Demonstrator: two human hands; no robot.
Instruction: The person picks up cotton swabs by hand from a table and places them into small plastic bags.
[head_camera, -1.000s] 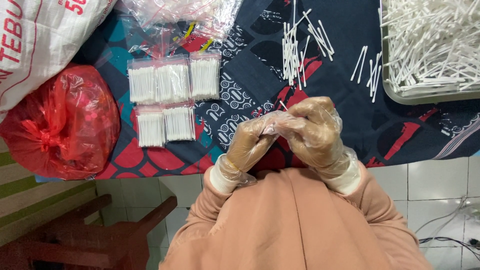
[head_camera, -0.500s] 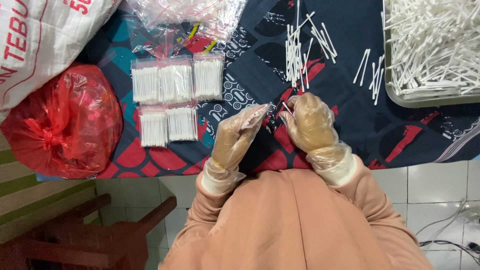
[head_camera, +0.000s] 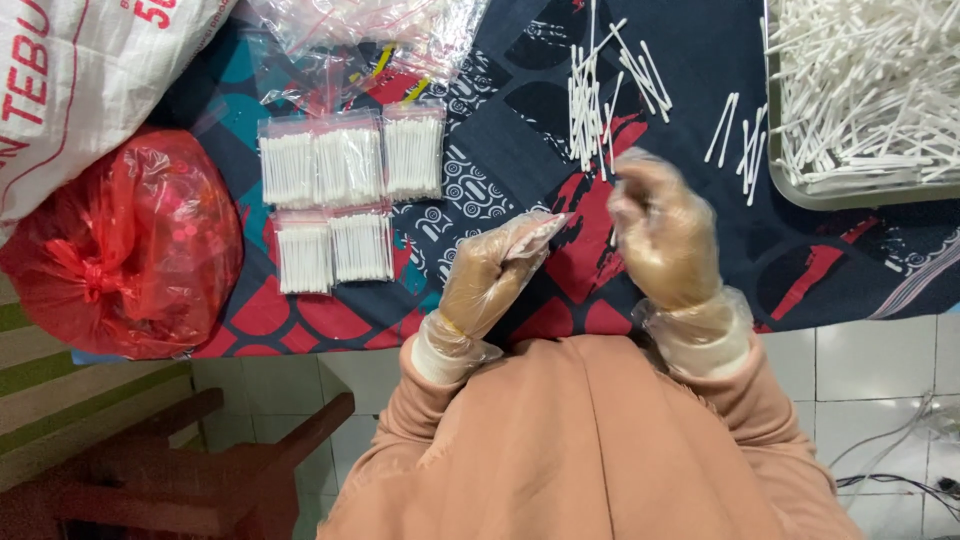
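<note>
– Two hands in thin clear plastic gloves, and the action is in the left hand (head_camera: 495, 275): it's pinched around a small clear plastic pouch with a reddish zip strip (head_camera: 535, 232), the mouth poking out past the fingertips towards the other hand.

– And the right hand (head_camera: 665, 235)?

– Raised just beside the pouch, fingers curled in. Whether there's anything between them, I can't tell; the glove blurs it.

– So which step is this?

– I'd call it pouch held ready, filling hand poised. Just beyond the right hand's fingertips lies a loose bundle of white cotton swabs (head_camera: 590, 110) on the dark patterned cloth (head_camera: 480, 150).

– What would a pick from there need?

– A tidy pinch of swabs all lying one way, and the left hand keeping that pouch mouth spread, I reckon.

– Further out?

– Beyond the right hand, on its outer side, a grey metal tray (head_camera: 800, 190) heaped with swabs. Off the left hand's outer side, five filled clear packets of swabs (head_camera: 345, 165) in two rows, then a knotted red plastic bag (head_camera: 130, 250) and a white woven sack (head_camera: 90, 70).
</note>
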